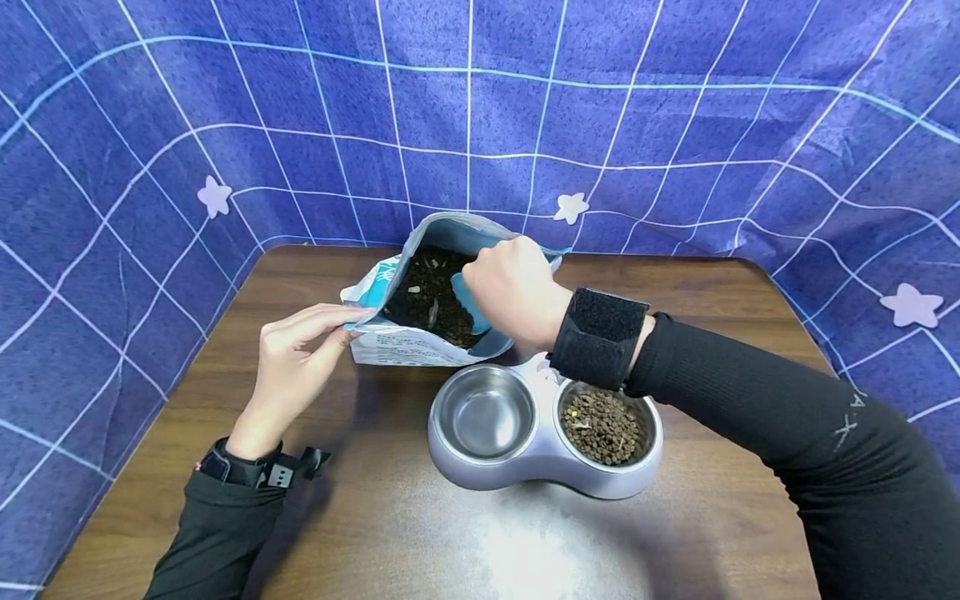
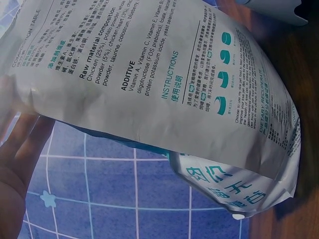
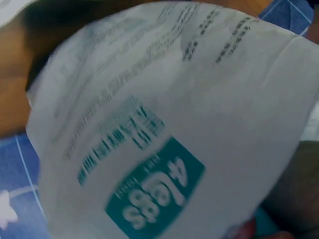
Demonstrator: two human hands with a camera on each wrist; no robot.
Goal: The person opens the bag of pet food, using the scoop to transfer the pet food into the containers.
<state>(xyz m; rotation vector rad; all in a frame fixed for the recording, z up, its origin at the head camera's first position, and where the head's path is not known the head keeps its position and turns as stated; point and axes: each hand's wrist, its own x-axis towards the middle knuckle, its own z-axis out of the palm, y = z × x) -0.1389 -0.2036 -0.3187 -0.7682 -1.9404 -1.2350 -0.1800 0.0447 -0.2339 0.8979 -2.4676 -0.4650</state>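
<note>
Blue gridded cloth [image 1: 506, 117] rises behind the brown surface [image 1: 375, 542], where from the head view we see a twin-bowl feeder [image 1: 546, 458] and, behind it, an open bag [image 1: 412, 350] of kibble [image 1: 423, 296]. Our left grip [image 1: 298, 357] pinches the bag's rim; our right grip [image 1: 513, 287], over its mouth, curls round a blue scoop [image 1: 468, 304]. At the left wrist, fingers [image 2: 39, 133] meet the bag's edge; at the right, its blurred printed side fills most of our view.
</note>
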